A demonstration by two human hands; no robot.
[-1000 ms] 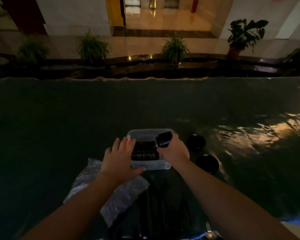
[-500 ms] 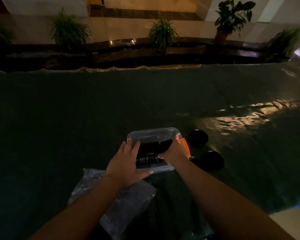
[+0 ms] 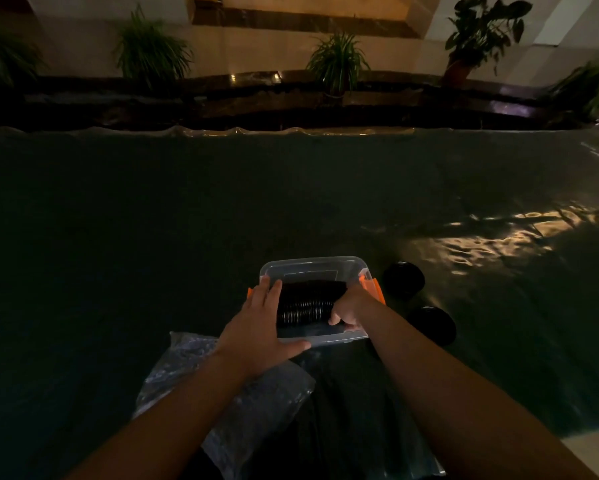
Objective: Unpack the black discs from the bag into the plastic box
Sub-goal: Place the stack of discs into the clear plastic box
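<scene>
Dark table [image 3: 187, 237] | left hand [image 3: 260, 327] flat, steadied clear plastic box [image 3: 312, 265] | right hand [image 3: 348, 308] gripped black discs [image 3: 305, 306]; seat squarely.

The plastic box [image 3: 317, 266] sits on the dark desk [image 3: 152, 220]. The left hand [image 3: 256, 327] rests flat on its left rim; the right hand [image 3: 348, 306] curls inside against the row of black discs [image 3: 305, 303]. The crumpled bag [image 3: 229, 393] lies just nearer than the box, and two loose discs [image 3: 403, 279] lie to its right.

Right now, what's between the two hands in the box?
Head view: a row of black discs stood on edge in the plastic box, left hand at one end, right hand at the other.
</scene>
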